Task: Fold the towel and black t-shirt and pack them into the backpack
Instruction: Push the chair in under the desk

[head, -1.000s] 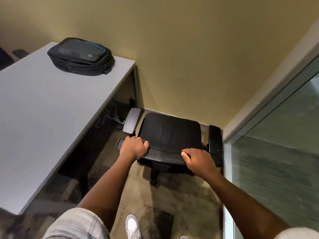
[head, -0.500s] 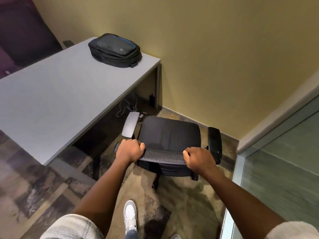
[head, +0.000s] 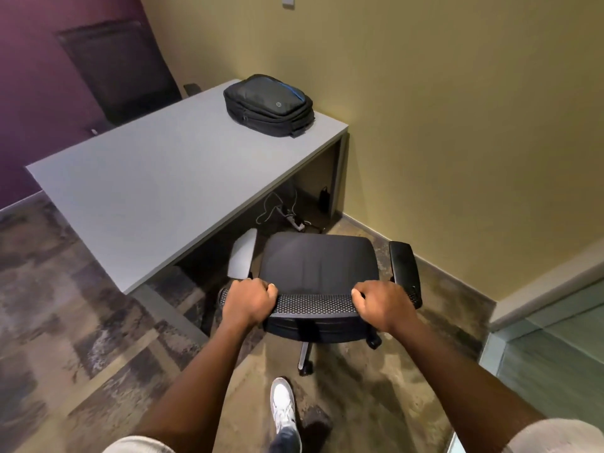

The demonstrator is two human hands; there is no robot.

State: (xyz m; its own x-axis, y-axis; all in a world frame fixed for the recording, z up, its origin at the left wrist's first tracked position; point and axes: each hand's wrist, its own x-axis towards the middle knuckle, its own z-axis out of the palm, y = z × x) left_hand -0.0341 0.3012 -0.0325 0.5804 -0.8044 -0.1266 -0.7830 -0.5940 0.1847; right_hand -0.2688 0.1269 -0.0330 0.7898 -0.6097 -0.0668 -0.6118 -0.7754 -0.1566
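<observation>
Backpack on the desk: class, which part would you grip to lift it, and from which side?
Probably the strap end sticking out at the backpack's near right corner, reached from the chair side. It lies flat, zipped, near the desk's far right corner; no top handle shows.

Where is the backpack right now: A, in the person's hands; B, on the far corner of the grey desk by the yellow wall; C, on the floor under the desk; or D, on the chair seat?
B: the backpack lies flat on the grey desk, at its far corner.
</observation>
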